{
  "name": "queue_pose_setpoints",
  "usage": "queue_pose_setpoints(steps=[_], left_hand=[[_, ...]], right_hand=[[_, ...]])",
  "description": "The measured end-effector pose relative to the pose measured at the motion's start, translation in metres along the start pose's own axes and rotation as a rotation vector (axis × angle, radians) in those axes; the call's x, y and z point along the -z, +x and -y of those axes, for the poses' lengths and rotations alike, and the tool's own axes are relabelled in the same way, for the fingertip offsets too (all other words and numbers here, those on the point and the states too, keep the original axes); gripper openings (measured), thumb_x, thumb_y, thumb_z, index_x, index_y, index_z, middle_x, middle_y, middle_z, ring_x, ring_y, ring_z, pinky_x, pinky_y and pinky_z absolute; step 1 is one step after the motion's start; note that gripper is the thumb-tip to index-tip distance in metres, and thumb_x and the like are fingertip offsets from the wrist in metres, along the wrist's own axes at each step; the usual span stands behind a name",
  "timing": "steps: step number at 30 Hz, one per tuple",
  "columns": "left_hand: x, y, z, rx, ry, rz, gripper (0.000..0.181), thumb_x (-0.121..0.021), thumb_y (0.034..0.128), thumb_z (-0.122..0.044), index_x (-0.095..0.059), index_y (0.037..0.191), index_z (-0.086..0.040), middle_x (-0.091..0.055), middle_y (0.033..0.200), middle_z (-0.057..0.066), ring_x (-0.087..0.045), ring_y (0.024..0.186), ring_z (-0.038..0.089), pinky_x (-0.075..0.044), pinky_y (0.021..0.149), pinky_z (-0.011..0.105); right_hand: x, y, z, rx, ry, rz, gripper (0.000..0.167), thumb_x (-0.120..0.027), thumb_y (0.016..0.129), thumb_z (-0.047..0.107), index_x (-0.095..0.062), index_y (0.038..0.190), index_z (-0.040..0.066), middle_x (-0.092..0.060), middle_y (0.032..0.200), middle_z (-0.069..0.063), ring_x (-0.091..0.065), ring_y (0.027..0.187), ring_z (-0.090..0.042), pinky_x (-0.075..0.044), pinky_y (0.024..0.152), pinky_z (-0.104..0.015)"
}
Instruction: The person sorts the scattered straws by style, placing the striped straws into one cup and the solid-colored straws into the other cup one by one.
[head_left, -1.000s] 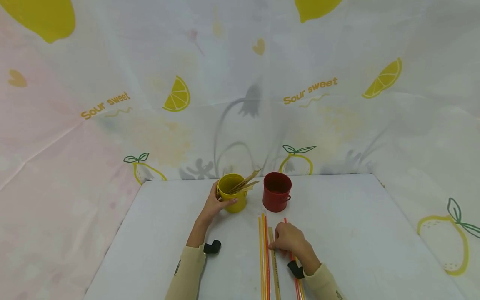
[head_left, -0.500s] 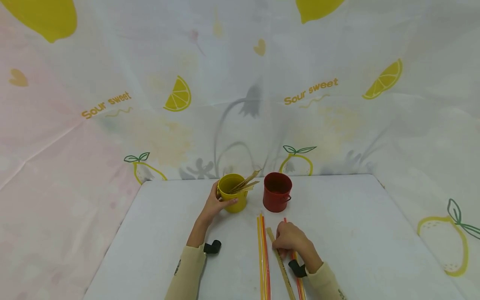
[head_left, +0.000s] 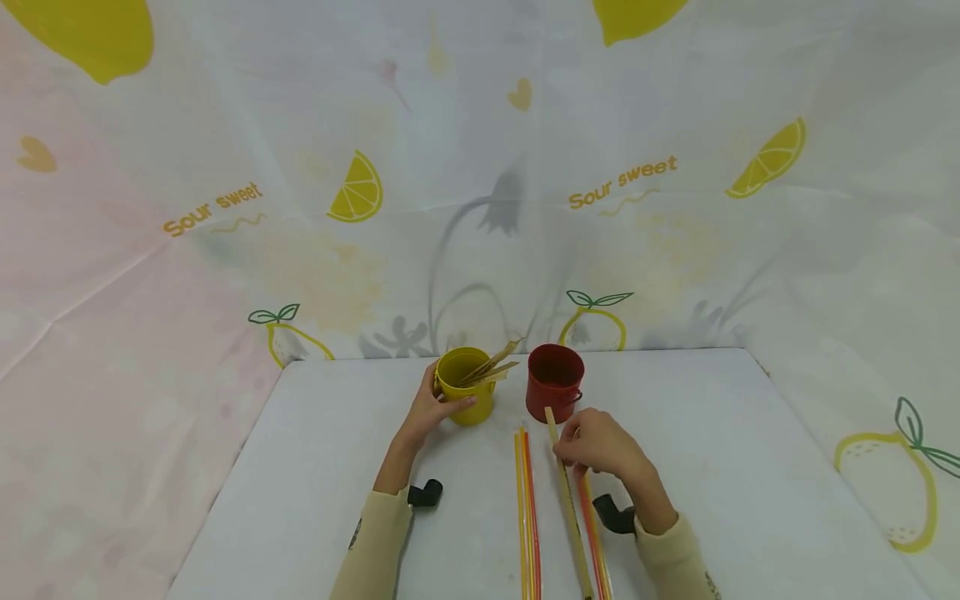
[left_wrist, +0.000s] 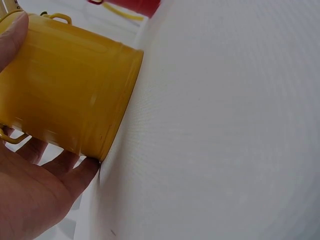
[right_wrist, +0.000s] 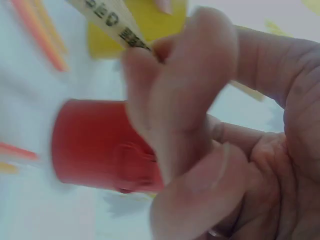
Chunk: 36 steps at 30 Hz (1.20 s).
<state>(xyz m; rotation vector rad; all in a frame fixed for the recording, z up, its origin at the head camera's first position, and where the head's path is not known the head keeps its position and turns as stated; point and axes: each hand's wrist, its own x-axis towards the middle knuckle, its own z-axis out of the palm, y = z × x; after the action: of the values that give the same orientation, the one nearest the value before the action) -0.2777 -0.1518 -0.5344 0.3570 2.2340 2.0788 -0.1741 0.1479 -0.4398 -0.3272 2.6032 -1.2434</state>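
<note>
In the middle of the head view, the left hand (head_left: pixel 431 412) grasps a yellow bucket (head_left: pixel 482 409), thumb across its front wall and fingers round the far side. The left wrist view shows the fingertips against the lower part of that bucket. Several pale sticks (head_left: pixel 491 367) stand tilted in it and poke out over the rim to the right. Just right of it stands a red bucket (head_left: pixel 551 402), upright, with a small handle on its side.

Below the red bucket, right of centre, the right hand (head_left: pixel 606 443) pinches a pale stick (head_left: pixel 568 496) with dark printing between thumb and fingers. That stick slants from the base of the red bucket to the bottom edge of the frame; whether its tip touches the bucket I cannot tell. Left of it, yellow and red straws (head_left: pixel 528 517) lie side by side on the white table (head_left: pixel 337 450). More straws (head_left: pixel 592 537) lie to its right, partly hidden by the right hand
</note>
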Motion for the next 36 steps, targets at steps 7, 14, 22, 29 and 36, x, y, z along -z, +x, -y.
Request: queue_pose_setpoints(steps=[7, 14, 22, 29, 36], left_hand=[[0.001, 0.000, 0.000, 0.013, 0.000, 0.006, 0.088, -0.083, 0.0806, -0.014, -0.029, 0.150, -0.020, -0.041, 0.146, 0.007, -0.038, 0.135, 0.031, -0.028, 0.111, 0.053], [0.001, 0.001, 0.002, 0.020, -0.011, 0.023, 0.091, -0.080, 0.0828, -0.009, -0.023, 0.153, -0.016, -0.036, 0.151, 0.012, -0.034, 0.138, 0.034, -0.025, 0.113, 0.054], [0.001, 0.000, 0.000, 0.011, -0.002, 0.004, 0.089, -0.084, 0.0796, -0.015, -0.029, 0.150, -0.019, -0.042, 0.146, 0.007, -0.039, 0.134, 0.030, -0.029, 0.111, 0.054], [0.000, 0.000, 0.001, -0.001, -0.020, 0.005, 0.090, -0.084, 0.0790, -0.014, -0.029, 0.150, -0.018, -0.041, 0.146, 0.007, -0.039, 0.134, 0.031, -0.029, 0.110, 0.054], [0.001, 0.001, 0.000, 0.013, -0.031, 0.015, 0.090, -0.082, 0.0805, -0.008, -0.027, 0.151, -0.017, -0.039, 0.148, 0.009, -0.036, 0.136, 0.031, -0.026, 0.112, 0.054]], right_hand=[[0.018, -0.004, 0.020, 0.082, 0.048, -0.070, 0.013, -0.069, 0.090, 0.014, -0.065, 0.083, 0.003, -0.066, 0.067, -0.007, -0.063, 0.050, -0.023, -0.050, 0.050, -0.033], [0.023, -0.008, 0.037, 0.109, 0.108, -0.159, 0.014, -0.070, 0.091, 0.018, -0.065, 0.091, 0.005, -0.068, 0.075, -0.004, -0.063, 0.051, -0.021, -0.052, 0.056, -0.034], [0.028, -0.008, 0.056, 0.154, 0.157, -0.253, 0.014, -0.071, 0.091, 0.019, -0.065, 0.094, 0.007, -0.070, 0.078, -0.006, -0.063, 0.052, -0.024, -0.054, 0.055, -0.037], [0.030, -0.009, 0.071, 0.219, 0.171, -0.330, 0.010, -0.071, 0.089, 0.015, -0.064, 0.093, 0.010, -0.069, 0.077, -0.003, -0.062, 0.051, -0.025, -0.052, 0.051, -0.035], [0.025, -0.009, 0.082, 0.285, 0.259, -0.391, 0.007, -0.072, 0.089, 0.015, -0.066, 0.092, 0.012, -0.071, 0.078, -0.003, -0.063, 0.054, -0.022, -0.056, 0.056, -0.035]])
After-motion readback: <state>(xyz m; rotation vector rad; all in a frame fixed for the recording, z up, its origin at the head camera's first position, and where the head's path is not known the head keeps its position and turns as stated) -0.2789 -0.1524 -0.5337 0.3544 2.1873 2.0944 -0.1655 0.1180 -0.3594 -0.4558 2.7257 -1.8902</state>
